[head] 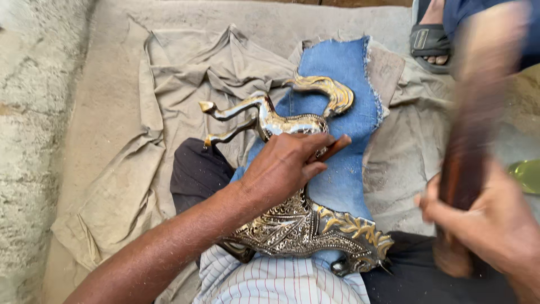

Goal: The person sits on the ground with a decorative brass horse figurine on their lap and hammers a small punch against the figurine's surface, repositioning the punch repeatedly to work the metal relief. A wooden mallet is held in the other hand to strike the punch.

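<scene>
Rumpled beige cloth (129,169) covers the floor, with a blue denim piece (349,73) spread over it and over the person's lap. On the denim lies a gold-and-silver metal horse figure (292,219), legs and tail pointing away from the person, head just beside the striped shirt (270,284). The left hand (281,166) presses on the horse's body, fingers (323,146) closed around a thin reddish-brown tool (336,148) touching the horse. Right of the horse, the right hand (489,225) grips a blurred wooden mallet (472,141). Beyond the denim, someone's sandalled foot (430,36) shows.
</scene>
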A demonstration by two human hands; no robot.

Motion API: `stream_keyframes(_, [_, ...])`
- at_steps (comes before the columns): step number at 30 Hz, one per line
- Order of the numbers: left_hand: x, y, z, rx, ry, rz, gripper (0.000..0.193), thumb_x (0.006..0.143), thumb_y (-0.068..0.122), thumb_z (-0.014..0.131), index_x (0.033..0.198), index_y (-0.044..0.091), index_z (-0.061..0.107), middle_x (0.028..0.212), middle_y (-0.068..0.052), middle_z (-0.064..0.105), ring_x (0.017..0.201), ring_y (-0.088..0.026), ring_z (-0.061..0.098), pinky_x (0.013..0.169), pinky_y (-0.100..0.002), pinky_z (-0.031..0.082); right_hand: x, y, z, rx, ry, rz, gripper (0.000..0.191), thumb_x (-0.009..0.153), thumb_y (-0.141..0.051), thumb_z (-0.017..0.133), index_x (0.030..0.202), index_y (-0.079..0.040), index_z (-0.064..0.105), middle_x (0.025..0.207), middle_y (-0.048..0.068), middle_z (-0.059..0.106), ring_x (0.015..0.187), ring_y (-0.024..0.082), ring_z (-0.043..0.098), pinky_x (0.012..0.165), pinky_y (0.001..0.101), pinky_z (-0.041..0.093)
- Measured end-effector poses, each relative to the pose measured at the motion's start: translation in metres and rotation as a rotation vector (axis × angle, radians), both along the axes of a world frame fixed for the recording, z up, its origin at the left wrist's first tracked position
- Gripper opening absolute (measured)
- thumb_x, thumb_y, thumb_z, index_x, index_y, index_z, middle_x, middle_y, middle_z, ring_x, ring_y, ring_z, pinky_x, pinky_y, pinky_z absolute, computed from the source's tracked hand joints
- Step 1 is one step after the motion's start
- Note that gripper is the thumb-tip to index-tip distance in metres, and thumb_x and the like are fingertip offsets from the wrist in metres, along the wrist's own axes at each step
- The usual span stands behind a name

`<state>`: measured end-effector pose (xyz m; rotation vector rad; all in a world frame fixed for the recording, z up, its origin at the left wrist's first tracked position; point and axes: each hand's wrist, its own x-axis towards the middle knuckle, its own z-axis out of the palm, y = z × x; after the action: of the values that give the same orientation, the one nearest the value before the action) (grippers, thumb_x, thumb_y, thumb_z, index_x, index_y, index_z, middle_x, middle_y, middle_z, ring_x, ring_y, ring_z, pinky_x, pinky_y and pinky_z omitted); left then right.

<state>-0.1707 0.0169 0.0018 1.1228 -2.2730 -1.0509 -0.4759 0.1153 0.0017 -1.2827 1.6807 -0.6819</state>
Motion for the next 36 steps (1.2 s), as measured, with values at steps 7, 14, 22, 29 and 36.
stream_keyframes(7, [-0.002, -0.001, 0.004, -0.014, 0.037, -0.009, 0.04, 0.08, 0.012, 0.081, 0.117, 0.007, 0.066, 0.098, -0.016, 0.073, 0.089, -0.036, 0.073, 0.074, -0.045, 0.057, 0.008, -0.014, 0.004, 0.086, -0.032, -0.121, 0.028, 0.084, 0.001, 0.078, 0.104, -0.003, 0.058, 0.083, 0.013, 0.07, 0.071, 0.023, 0.075, 0.062, 0.038, 0.062])
stream_keyframes(14, [-0.001, -0.001, 0.003, -0.069, 0.022, -0.033, 0.037, 0.083, 0.01, 0.082, 0.116, 0.007, 0.067, 0.095, -0.016, 0.073, 0.088, -0.036, 0.072, 0.075, -0.047, 0.055, 0.012, -0.017, 0.008, 0.22, 0.157, 0.006, 0.027, 0.082, 0.003, 0.078, 0.102, -0.002, 0.06, 0.082, 0.012, 0.067, 0.071, 0.025, 0.073, 0.065, 0.0379, 0.06])
stream_keyframes(22, [-0.002, 0.003, -0.009, -0.03, -0.003, -0.01, 0.041, 0.082, 0.011, 0.081, 0.12, 0.01, 0.066, 0.095, -0.013, 0.075, 0.081, -0.03, 0.075, 0.072, -0.042, 0.059, 0.025, -0.012, 0.012, 0.336, 0.393, 0.056, 0.029, 0.079, 0.008, 0.084, 0.097, -0.002, 0.064, 0.079, 0.011, 0.067, 0.07, 0.023, 0.075, 0.067, 0.0377, 0.061])
stream_keyframes(29, [-0.005, -0.001, 0.003, 0.052, -0.064, -0.004, 0.042, 0.08, 0.012, 0.08, 0.12, 0.012, 0.066, 0.091, -0.013, 0.075, 0.077, -0.03, 0.074, 0.07, -0.043, 0.058, 0.006, -0.009, -0.003, 0.39, 0.453, 0.161, 0.028, 0.083, -0.001, 0.088, 0.095, -0.002, 0.063, 0.074, 0.014, 0.07, 0.07, 0.026, 0.072, 0.066, 0.0375, 0.059])
stream_keyframes(36, [-0.002, 0.001, -0.001, -0.014, 0.026, 0.001, 0.04, 0.081, 0.011, 0.081, 0.118, 0.008, 0.066, 0.098, -0.014, 0.075, 0.084, -0.033, 0.074, 0.071, -0.044, 0.057, 0.003, -0.004, -0.009, 0.118, 0.096, 0.073, 0.026, 0.082, 0.001, 0.086, 0.092, -0.002, 0.062, 0.077, 0.011, 0.064, 0.069, 0.023, 0.066, 0.059, 0.037, 0.059])
